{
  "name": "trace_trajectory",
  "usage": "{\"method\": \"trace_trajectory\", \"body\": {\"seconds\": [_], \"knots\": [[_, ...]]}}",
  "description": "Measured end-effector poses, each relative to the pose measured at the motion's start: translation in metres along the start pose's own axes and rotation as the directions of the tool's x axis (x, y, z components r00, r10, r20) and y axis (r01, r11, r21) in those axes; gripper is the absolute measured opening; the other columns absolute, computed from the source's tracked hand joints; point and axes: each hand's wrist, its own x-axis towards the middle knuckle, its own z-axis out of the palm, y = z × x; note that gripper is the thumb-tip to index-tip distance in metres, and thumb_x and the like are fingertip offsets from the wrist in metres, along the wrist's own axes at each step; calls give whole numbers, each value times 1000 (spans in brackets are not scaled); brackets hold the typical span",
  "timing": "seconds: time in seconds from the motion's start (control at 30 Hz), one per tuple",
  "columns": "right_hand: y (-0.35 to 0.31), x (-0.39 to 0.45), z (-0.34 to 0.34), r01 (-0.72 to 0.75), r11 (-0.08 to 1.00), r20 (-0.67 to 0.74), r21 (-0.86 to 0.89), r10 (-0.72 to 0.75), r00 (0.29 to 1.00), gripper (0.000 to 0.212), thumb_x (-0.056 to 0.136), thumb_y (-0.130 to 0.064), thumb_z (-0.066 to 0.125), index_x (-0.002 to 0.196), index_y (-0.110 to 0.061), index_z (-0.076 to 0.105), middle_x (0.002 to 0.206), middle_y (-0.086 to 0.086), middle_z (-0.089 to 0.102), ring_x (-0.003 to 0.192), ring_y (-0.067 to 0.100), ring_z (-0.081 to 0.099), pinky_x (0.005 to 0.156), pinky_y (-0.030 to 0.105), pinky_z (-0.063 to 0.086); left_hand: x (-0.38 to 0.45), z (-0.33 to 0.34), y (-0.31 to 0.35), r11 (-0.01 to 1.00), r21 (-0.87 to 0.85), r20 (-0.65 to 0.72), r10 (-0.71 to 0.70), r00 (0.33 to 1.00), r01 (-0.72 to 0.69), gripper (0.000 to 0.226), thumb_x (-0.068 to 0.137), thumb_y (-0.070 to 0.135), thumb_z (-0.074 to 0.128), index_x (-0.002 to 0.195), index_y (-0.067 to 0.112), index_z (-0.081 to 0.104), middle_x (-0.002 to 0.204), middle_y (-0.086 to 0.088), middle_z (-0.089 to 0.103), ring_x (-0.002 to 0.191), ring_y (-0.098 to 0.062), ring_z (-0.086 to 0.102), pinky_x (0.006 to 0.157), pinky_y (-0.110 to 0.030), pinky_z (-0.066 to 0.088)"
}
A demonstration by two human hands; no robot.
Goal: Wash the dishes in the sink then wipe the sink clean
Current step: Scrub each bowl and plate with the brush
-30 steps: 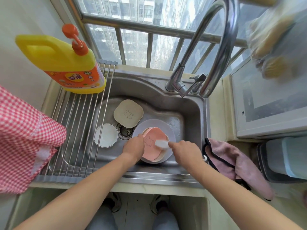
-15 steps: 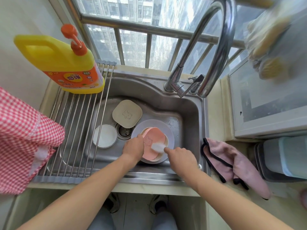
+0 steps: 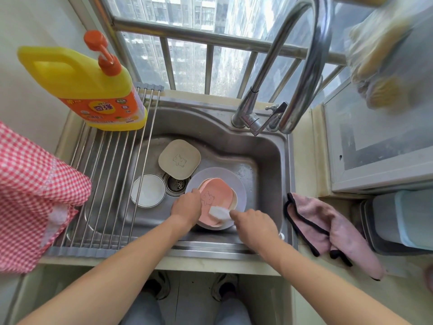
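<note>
In the steel sink (image 3: 269,160) a pink plate (image 3: 220,198) with a bear drawing lies on a beige dish inside a pale lilac plate (image 3: 236,181). My left hand (image 3: 186,206) grips the pink plate's left rim. My right hand (image 3: 254,225) holds a white sponge (image 3: 219,212) pressed on the plate's near edge. A beige square plate (image 3: 179,159) and a white bowl (image 3: 147,190) sit beside the drain (image 3: 175,184).
A yellow detergent bottle (image 3: 86,85) stands on the roll-up drying rack (image 3: 105,184) at left. The tall faucet (image 3: 302,66) arches over the back right. A pink cloth (image 3: 328,228) lies on the counter at right; red checked fabric (image 3: 30,191) hangs at left.
My right hand and the sponge have slid a little to the left across the pink plate. My left hand keeps its hold on the rim.
</note>
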Motion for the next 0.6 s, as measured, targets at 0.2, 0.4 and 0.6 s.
{"method": "trace_trajectory", "body": {"seconds": [0.2, 0.4, 0.6], "knots": [[6, 5, -7, -18, 1000, -18, 4, 18, 1000, 32, 96, -7, 48, 122, -24, 47, 83, 5, 49, 73, 34, 50, 63, 39, 39, -1, 0, -3, 1000, -18, 36, -8, 999, 8, 25, 98, 5, 38, 118, 4, 52, 115, -18, 68, 107, -39, 65, 85, -42, 50], [17, 12, -5, -17, 999, -41, 43, 19, 999, 25, 98, -15, 48, 120, -28, 47, 91, 10, 62, 78, 36, 58, 62, 38, 39, 5, -4, -13, 993, -109, 158, -22, 987, 40, 25, 99, 10, 36, 116, 4, 53, 115, -20, 66, 99, -39, 68, 74, -38, 49], [-10, 16, 12, -142, 979, -145, 149, 164, 976, 53, 100, -11, 46, 143, -34, 27, 82, 3, 45, 75, 34, 55, 62, 39, 38, 4, -7, -19, 953, -283, 358, 0, 934, 108, 17, 97, 6, 33, 91, 8, 50, 76, -16, 66, 60, -29, 66, 55, -30, 43]]}}
